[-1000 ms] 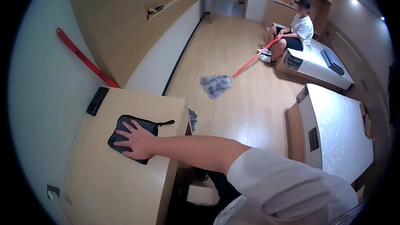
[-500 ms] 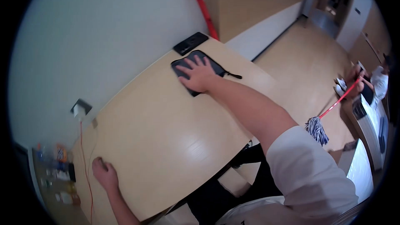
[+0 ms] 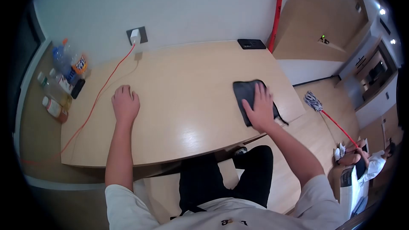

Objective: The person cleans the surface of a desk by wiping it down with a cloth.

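My right hand (image 3: pixel 263 110) lies on a dark zip pouch (image 3: pixel 244 93) near the right end of the wooden desk (image 3: pixel 183 89). Its fingers are stretched out and the thumb is spread to the left. A wrist strap (image 3: pixel 282 120) trails from the pouch toward the desk's right edge. On the left half of the desk rests my left hand (image 3: pixel 125 105), knuckles up, with its fingers curled under; no object shows in it. A red cable (image 3: pixel 104 86) runs just left of that hand from a white charger (image 3: pixel 135 36) in the wall socket.
Several plastic bottles (image 3: pixel 54 89) and a small black object (image 3: pixel 78 88) stand at the left end. A flat black object (image 3: pixel 251 44) lies at the back right, near a red pole (image 3: pixel 276 15). On the right, a seated person (image 3: pixel 375 164) is by a red-handled mop (image 3: pixel 314 101).
My right hand and the pouch have moved away from the flat black object, toward the desk's front edge. The view has turned and levelled. My left hand stays on the desk.
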Demonstrator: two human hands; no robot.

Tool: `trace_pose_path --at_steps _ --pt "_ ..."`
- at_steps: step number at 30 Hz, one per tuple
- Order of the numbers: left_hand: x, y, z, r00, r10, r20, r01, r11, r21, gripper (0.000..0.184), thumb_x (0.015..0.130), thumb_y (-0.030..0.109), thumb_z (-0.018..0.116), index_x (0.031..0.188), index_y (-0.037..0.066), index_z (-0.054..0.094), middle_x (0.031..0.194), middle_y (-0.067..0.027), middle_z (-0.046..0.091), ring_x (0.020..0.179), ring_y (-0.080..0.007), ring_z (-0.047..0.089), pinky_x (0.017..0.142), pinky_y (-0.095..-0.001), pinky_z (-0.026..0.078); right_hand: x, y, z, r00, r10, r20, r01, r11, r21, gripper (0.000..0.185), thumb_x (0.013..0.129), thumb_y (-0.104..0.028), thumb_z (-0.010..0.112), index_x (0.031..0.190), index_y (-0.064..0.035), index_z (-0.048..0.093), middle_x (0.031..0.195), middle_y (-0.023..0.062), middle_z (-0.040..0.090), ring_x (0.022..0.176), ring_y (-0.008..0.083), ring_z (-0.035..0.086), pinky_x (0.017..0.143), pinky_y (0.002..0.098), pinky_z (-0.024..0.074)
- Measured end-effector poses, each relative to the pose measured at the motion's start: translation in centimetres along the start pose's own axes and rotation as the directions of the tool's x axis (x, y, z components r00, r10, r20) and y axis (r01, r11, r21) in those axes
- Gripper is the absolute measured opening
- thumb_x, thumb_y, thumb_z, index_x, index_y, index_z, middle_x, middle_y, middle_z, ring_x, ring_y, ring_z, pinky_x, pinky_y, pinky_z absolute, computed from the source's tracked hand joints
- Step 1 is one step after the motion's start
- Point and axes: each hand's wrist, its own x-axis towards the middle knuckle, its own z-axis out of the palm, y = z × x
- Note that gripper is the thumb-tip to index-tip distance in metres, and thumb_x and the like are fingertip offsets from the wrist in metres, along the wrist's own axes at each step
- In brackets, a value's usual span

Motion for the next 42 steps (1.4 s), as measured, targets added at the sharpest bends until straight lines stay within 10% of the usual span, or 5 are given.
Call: trace_pose_path --at_steps 29,42 --pt "-0.1 1.3 -1.3 0.991 -0.046 0.127 0.044 0.999 0.019 0.041 0.097 0.012 0.058 0.134 -0.005 0.059 0.146 -0.0271 0.055 0.136 -0.0448 0.051 0.116 -0.0528 0.038 27.6 -2.1 6.9 0.986 0.104 0.133 -0.109 0.994 0.031 0.092 0.099 -0.067 0.043 0.166 -0.0064 0.03 0.173 0.0234 0.022 0.162 0.0398 0.016 0.131 0.05 0.0106" --pt "0.0 -0.1 -0.3 0.995 0.045 0.09 -0.045 0.999 0.002 0.04 0.101 0.022 0.058 0.131 -0.003 0.06 0.138 -0.0266 0.06 0.129 -0.0438 0.056 0.11 -0.0535 0.043 0.9 -3.3 -0.6 0.976 -0.208 0.064 0.196 0.968 0.155 0.086 0.099 -0.063 0.049 0.161 -0.004 0.04 0.169 0.0272 0.03 0.158 0.0447 0.023 0.13 0.0536 0.0127"
